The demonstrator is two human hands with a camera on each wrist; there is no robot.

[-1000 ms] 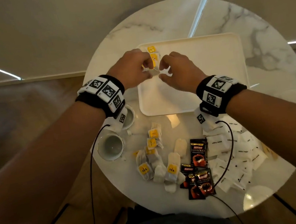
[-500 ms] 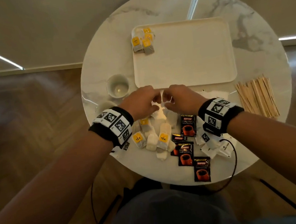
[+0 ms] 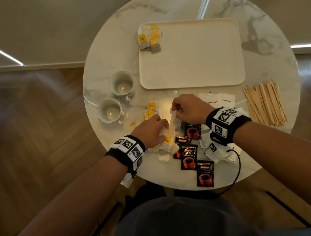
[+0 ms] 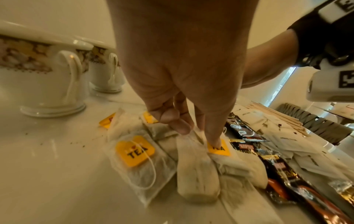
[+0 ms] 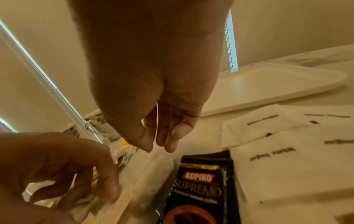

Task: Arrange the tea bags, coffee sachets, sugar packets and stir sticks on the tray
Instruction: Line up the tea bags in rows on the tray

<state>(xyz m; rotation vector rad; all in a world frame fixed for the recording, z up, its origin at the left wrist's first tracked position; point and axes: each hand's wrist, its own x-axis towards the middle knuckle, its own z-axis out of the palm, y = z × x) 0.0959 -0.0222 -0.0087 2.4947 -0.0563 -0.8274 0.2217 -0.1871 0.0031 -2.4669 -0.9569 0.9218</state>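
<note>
A cream tray (image 3: 202, 56) lies at the back of the round marble table, with a few yellow-tagged tea bags (image 3: 149, 40) in its far left corner. Loose tea bags (image 4: 138, 159) lie heaped in front of it. My left hand (image 3: 161, 123) rests on this heap, and its thumb and forefinger (image 4: 195, 133) pinch one tea bag by its top. My right hand (image 3: 175, 108) is just beyond, and its thumb and fingertips (image 5: 159, 147) close on the upper end of another tea bag (image 3: 176, 122). Black coffee sachets (image 3: 189, 157), white sugar packets (image 3: 225, 99) and wooden stir sticks (image 3: 265, 103) lie on the table.
Two white cups (image 3: 121, 83) (image 3: 109, 111) stand left of the tray, close to the tea bag heap. The table edge (image 3: 179, 189) runs just behind the sachets. A black cable (image 3: 238, 164) trails from my right wrist over the sugar packets.
Both hands left the tray's far corner, where tea bags now lie, and came back to the loose heap at the front. They have each taken hold of a tea bag.
</note>
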